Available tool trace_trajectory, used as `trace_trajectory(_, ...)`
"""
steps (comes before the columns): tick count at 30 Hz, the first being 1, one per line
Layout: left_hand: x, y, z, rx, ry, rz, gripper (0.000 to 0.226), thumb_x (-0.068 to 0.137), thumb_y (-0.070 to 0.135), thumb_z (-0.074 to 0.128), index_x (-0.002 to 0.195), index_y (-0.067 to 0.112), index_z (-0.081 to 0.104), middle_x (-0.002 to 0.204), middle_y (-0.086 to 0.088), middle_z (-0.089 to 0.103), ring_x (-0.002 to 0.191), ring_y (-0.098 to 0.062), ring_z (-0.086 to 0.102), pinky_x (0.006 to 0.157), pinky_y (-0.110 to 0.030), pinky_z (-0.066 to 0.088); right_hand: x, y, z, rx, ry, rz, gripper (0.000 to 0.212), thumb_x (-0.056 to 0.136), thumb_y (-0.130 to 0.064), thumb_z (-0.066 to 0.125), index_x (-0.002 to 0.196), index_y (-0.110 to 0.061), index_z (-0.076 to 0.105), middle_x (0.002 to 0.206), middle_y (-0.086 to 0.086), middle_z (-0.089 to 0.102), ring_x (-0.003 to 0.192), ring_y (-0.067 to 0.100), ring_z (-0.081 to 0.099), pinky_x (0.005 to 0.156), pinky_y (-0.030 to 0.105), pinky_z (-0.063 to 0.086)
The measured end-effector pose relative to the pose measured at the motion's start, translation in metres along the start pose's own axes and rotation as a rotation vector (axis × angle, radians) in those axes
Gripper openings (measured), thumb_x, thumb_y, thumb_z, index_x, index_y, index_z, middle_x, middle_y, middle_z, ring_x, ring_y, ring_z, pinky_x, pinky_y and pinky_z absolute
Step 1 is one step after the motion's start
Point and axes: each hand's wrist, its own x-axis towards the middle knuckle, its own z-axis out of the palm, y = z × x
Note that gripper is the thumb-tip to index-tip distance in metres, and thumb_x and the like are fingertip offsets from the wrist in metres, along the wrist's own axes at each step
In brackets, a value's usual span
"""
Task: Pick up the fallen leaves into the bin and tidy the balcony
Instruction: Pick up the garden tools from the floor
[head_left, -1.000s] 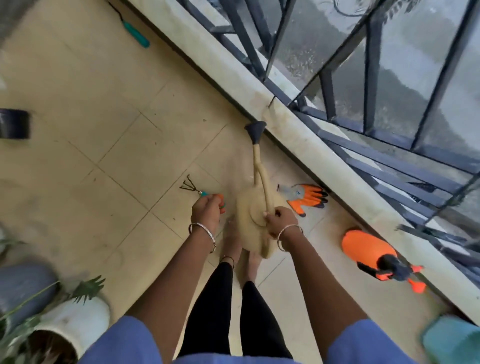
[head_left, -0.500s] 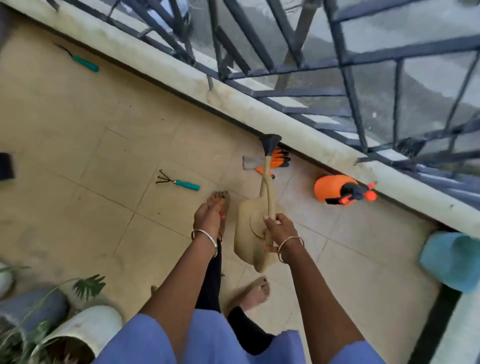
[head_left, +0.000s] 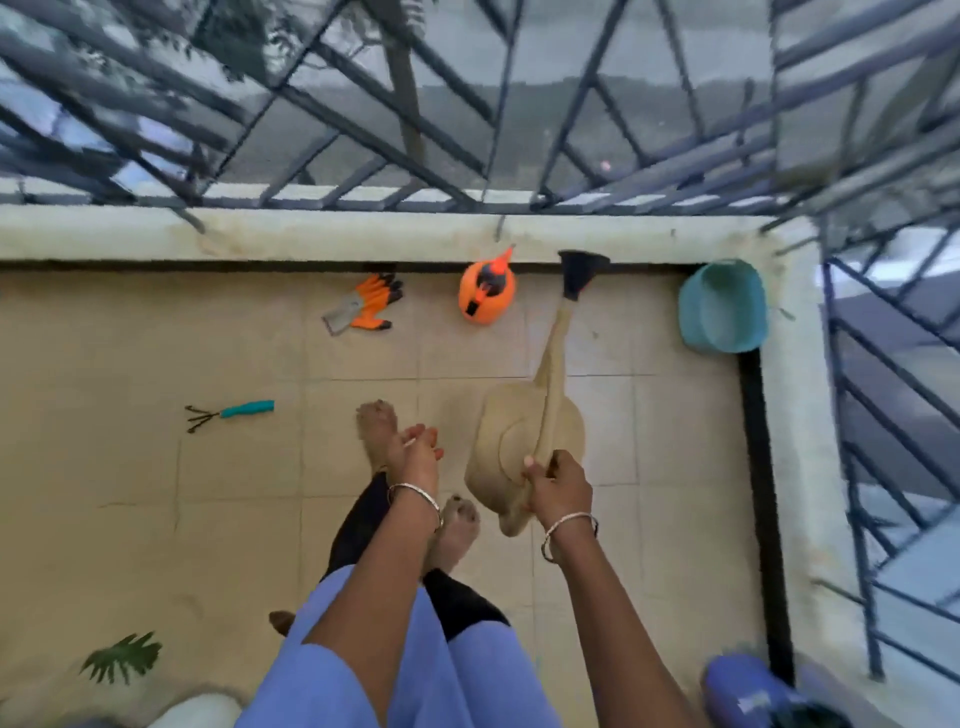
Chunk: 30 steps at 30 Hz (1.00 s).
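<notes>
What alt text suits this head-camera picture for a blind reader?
A person holds a tan watering can in the right hand; the left hand hangs loose. On the tiled balcony floor lie gloves, an orange sprayer, a rake and a teal bucket.

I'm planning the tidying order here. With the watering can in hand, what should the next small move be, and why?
Probably lower the watering can to the floor by the wall, between the orange sprayer and the teal basin. The right hand grips its handle, its spout points at that gap, and the gloves lie by that wall too.
</notes>
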Motion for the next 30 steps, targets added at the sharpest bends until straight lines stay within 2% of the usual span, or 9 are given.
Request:
trace_trajectory(4, -0.037, -0.004, 0.041, 0.076, -0.065, 0.055, 0.008, 0.092, 0.009, 0.058, 0.087, 0.016, 0.058, 0.09, -0.009, 0.062, 0.064, -0.012, 0.055, 0.051, -0.023, 0.04, -0.002, 0.033, -0.044, 0.191, 0.142, 0.149, 0.025, 0.09, -0.034, 0.063, 0.077, -0.015, 0.052, 0.075, 0.007, 0.064, 0.079, 0.035, 0.064, 0.074, 0.047, 0.056)
trace_trajectory(6, -0.052, -0.004, 0.064, 0.131, -0.125, 0.082, 0.006, 0.093, 0.01, 0.057, 0.095, 0.014, 0.059, 0.087, -0.007, 0.063, 0.066, -0.013, 0.058, 0.053, -0.024, 0.043, 0.006, 0.049, -0.064, 0.327, 0.219, 0.228, 0.024, 0.089, -0.035, 0.065, 0.082, -0.013, 0.059, 0.077, 0.008, 0.067, 0.077, 0.033, 0.066, 0.073, 0.05, 0.057)
trace_trajectory(11, -0.073, -0.016, 0.13, 0.31, -0.26, 0.139, 0.011, 0.092, 0.014, 0.057, 0.103, 0.013, 0.06, 0.091, -0.004, 0.062, 0.072, -0.014, 0.057, 0.059, -0.028, 0.04, 0.034, 0.074, -0.114, 0.666, 0.417, 0.39, 0.023, 0.093, -0.025, 0.064, 0.089, -0.002, 0.065, 0.079, 0.013, 0.068, 0.063, 0.027, 0.064, 0.058, 0.03, 0.055)
trace_trajectory(14, -0.079, -0.027, 0.172, 0.393, -0.326, 0.145, 0.011, 0.092, 0.013, 0.059, 0.102, 0.011, 0.06, 0.096, -0.007, 0.063, 0.072, -0.015, 0.057, 0.061, -0.027, 0.04, 0.058, 0.097, -0.136, 0.985, 0.503, 0.514, 0.019, 0.092, -0.019, 0.065, 0.086, -0.001, 0.065, 0.082, 0.02, 0.07, 0.059, 0.029, 0.063, 0.06, 0.037, 0.055)
trace_trajectory(19, -0.085, -0.036, 0.247, 0.544, -0.398, 0.152, 0.005, 0.093, 0.013, 0.057, 0.096, 0.009, 0.058, 0.091, -0.009, 0.06, 0.072, -0.014, 0.058, 0.051, -0.021, 0.044, 0.101, 0.12, -0.182, 1.465, 0.488, 0.681, 0.009, 0.096, -0.016, 0.059, 0.1, -0.008, 0.058, 0.078, 0.012, 0.069, 0.06, 0.02, 0.063, 0.04, 0.021, 0.049)
trace_trajectory(20, -0.084, -0.036, 0.266, 0.557, -0.405, 0.145, 0.006, 0.094, 0.012, 0.056, 0.098, 0.008, 0.058, 0.09, -0.009, 0.059, 0.069, -0.013, 0.057, 0.048, -0.021, 0.044, 0.113, 0.124, -0.192, 1.551, 0.475, 0.688, 0.009, 0.097, -0.017, 0.058, 0.104, -0.011, 0.058, 0.081, 0.008, 0.07, 0.062, 0.017, 0.064, 0.041, 0.021, 0.049)
trace_trajectory(23, -0.07, -0.036, 0.313, 0.645, -0.425, 0.173, 0.015, 0.092, 0.014, 0.057, 0.104, 0.008, 0.063, 0.096, -0.009, 0.062, 0.08, -0.019, 0.061, 0.057, -0.025, 0.042, 0.156, 0.141, -0.215, 1.709, 0.462, 0.752, 0.015, 0.097, -0.018, 0.058, 0.109, -0.011, 0.062, 0.125, 0.01, 0.062, 0.089, 0.018, 0.063, 0.057, 0.023, 0.052)
trace_trajectory(27, -0.049, -0.04, 0.373, 0.768, -0.459, 0.229, 0.017, 0.09, 0.016, 0.06, 0.104, 0.009, 0.066, 0.098, -0.007, 0.068, 0.077, -0.014, 0.062, 0.064, -0.027, 0.043, 0.222, 0.162, -0.242, 1.891, 0.575, 0.782, 0.011, 0.097, -0.013, 0.057, 0.086, -0.009, 0.056, 0.14, 0.009, 0.055, 0.077, 0.015, 0.058, 0.056, 0.02, 0.056)
trace_trajectory(30, -0.028, -0.049, 0.421, 0.839, -0.483, 0.257, 0.011, 0.09, 0.015, 0.061, 0.099, 0.01, 0.067, 0.094, -0.007, 0.067, 0.075, -0.015, 0.061, 0.065, -0.026, 0.043, 0.277, 0.173, -0.258, 2.01, 0.62, 0.785, 0.014, 0.099, -0.012, 0.056, 0.085, -0.01, 0.056, 0.138, 0.005, 0.057, 0.098, 0.016, 0.065, 0.097, 0.022, 0.05)
